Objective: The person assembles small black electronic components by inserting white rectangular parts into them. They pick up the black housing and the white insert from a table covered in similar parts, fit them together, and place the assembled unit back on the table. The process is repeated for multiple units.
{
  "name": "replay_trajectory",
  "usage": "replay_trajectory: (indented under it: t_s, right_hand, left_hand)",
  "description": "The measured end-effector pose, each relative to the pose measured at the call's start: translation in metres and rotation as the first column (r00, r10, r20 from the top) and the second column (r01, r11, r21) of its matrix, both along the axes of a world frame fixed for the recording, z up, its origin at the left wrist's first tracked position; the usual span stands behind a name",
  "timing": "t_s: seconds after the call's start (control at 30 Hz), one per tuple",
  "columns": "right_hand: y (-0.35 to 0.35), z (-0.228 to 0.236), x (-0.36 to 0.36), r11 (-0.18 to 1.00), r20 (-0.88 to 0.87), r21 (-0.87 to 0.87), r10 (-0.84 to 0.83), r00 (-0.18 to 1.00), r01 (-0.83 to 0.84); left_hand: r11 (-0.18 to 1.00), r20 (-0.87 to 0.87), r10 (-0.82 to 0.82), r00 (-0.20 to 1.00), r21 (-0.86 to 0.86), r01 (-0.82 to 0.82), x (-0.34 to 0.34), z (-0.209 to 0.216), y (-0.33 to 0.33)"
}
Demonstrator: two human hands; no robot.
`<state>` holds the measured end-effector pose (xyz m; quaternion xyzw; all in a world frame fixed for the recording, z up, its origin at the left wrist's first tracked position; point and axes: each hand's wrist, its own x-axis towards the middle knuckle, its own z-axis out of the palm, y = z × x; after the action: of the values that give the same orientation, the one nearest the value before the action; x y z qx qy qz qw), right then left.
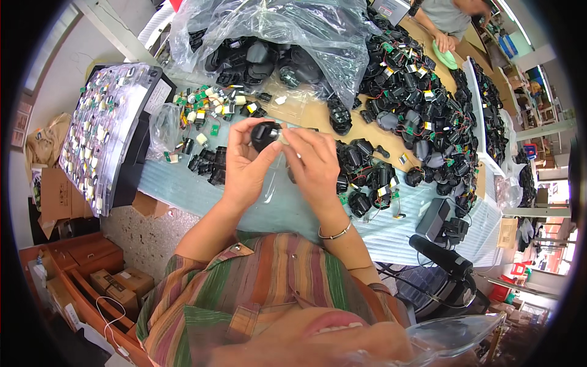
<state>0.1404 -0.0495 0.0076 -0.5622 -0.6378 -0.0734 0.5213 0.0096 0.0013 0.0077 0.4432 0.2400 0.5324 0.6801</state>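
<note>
Nearest, at the bottom of the frame, is the striped shirt (263,275); above it, both forearms reach to the middle of the frame, over the desk (177,186). The black rounded part (264,136) is just above and left of the frame's centre, inside the left hand (244,166), whose thumb and fingers are curled closely around it. The right hand (315,162) comes to its right edge, fingers bent and tips gathered; whether they grip anything is hidden. The left hand is therefore the nearer, and the part lies up and left of the right one. No clear long axis shows. The part looks dark, smooth and somewhat glossy, with a small pale spot at its right edge, too small to identify.

Beyond, black parts with wires (367,174) lie right of centre, small circuit pieces (214,101) upper left, and a clear plastic bag (275,30) at the top.
</note>
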Motion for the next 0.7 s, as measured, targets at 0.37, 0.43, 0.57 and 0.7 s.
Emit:
replay_trajectory:
  t_s: [0.37, 0.43, 0.57, 0.7]
  right_hand:
    - [-0.008, -0.002, 0.001, 0.999, -0.308, 0.038, 0.039, 0.951, -0.029]
    - [-0.007, -0.007, 0.004, 0.997, -0.452, 0.055, 0.077, 0.889, -0.059]
    - [-0.004, -0.013, 0.004, 0.979, -0.757, 0.083, 0.184, 0.627, -0.188]
    - [-0.003, -0.007, 0.007, 0.926, -0.954, 0.127, 0.213, 0.212, -0.356]
  left_hand:
    - [0.989, -0.113, -0.107, 0.988, -0.116, 0.094, -0.006, 0.007, 0.006]
    - [0.993, -0.122, -0.085, 0.989, -0.092, 0.074, -0.007, 0.003, 0.008]
    - [0.983, -0.022, -0.073, 0.997, -0.172, 0.069, -0.003, 0.004, 0.008]
    - [0.966, 0.102, -0.094, 0.99, -0.233, 0.116, -0.007, 0.004, 0.011]
